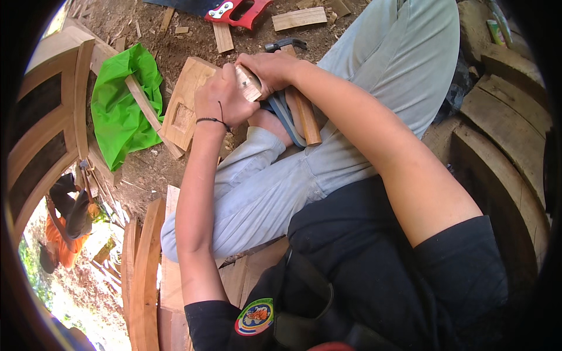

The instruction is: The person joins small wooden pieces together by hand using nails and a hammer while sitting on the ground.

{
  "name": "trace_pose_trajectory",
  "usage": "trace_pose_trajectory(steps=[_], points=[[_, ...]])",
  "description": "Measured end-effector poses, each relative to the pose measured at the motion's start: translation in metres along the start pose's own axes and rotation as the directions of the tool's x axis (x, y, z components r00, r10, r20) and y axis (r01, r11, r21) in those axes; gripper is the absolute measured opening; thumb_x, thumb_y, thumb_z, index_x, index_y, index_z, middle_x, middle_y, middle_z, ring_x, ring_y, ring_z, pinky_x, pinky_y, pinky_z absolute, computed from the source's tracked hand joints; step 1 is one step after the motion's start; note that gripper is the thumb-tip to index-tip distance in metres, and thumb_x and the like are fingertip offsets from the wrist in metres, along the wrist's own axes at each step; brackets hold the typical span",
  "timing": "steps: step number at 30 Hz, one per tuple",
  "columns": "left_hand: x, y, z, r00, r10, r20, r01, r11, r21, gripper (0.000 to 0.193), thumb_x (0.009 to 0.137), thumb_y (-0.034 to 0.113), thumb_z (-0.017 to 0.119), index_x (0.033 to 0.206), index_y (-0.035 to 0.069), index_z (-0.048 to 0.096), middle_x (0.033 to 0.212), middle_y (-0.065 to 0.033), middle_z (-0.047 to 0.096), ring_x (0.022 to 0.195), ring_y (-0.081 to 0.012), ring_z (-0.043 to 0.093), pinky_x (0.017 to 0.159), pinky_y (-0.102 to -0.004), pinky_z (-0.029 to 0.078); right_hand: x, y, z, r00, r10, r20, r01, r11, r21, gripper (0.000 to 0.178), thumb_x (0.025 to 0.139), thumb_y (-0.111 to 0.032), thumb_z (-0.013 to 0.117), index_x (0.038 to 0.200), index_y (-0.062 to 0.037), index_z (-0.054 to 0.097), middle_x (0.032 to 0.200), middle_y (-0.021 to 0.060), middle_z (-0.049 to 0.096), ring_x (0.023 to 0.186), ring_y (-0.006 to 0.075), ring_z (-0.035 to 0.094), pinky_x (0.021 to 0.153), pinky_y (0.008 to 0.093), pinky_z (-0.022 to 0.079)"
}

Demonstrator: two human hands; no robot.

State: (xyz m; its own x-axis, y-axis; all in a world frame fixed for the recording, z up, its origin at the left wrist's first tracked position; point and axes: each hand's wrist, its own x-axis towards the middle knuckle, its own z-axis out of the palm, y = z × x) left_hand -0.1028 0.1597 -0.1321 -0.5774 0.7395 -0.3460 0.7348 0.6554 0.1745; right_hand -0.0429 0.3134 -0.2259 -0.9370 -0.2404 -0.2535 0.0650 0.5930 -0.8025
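My left hand [220, 98], a dark cord round its wrist, is closed on a short pale wood block [248, 84]. The fingers of my right hand [268, 69] wrap the block's other side. A small dark spot marks the face turned up to me. Under my right wrist passes a claw hammer [304, 120], its metal head beyond the hand and its wooden handle slanting toward my lap. Left of my left hand rests a wooden board [178, 130] with a rectangular recess cut in it; part of it is hidden behind the hand.
A bright green cloth or bag [120, 111] lies at the left with a thin wood strip [143, 104] across it. Beyond are a red-handled saw [243, 13] and wood offcuts [298, 19] on the dirt. Wooden frames [70, 99] stand far left, near a person in orange [65, 243]. Stacked boards [506, 111] line the right.
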Motion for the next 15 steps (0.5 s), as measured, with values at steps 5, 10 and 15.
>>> trace_pose_trajectory(steps=[5,10,15], points=[[0.003,-0.025,0.007,0.993,-0.103,0.058,0.113,0.974,-0.197,0.065,0.058,0.042,0.081,0.102,0.004,0.052,0.09,-0.0212,0.068,0.086,-0.0411,0.067,0.073,-0.0476,0.053,0.009,-0.004,0.006,0.999,0.046,-0.002,-0.046,0.999,0.027,0.083,0.063,-0.042,0.085,0.131,-0.0155,0.045,0.118,0.0158,0.065,0.114,0.0375,0.06,0.09,0.0482,0.049],[-0.001,-0.01,0.005,0.991,-0.131,0.003,0.13,0.985,-0.117,0.067,0.057,0.043,0.082,0.102,0.002,0.053,0.093,-0.0228,0.068,0.086,-0.0411,0.067,0.074,-0.0481,0.054,0.004,-0.003,0.003,1.0,0.027,0.002,-0.027,0.999,0.043,0.082,0.064,-0.04,0.085,0.131,-0.0164,0.044,0.118,0.0163,0.065,0.114,0.038,0.06,0.09,0.0494,0.048],[-0.004,0.028,0.001,0.919,-0.391,0.054,0.394,0.918,-0.049,0.072,0.064,0.049,0.08,0.105,-0.002,0.052,0.097,-0.0262,0.068,0.088,-0.042,0.068,0.075,-0.0487,0.055,0.007,-0.002,0.0,0.995,0.071,0.07,-0.075,0.995,0.067,0.078,0.066,-0.04,0.084,0.13,-0.0179,0.044,0.12,0.015,0.065,0.116,0.0366,0.06,0.093,0.0489,0.047]])
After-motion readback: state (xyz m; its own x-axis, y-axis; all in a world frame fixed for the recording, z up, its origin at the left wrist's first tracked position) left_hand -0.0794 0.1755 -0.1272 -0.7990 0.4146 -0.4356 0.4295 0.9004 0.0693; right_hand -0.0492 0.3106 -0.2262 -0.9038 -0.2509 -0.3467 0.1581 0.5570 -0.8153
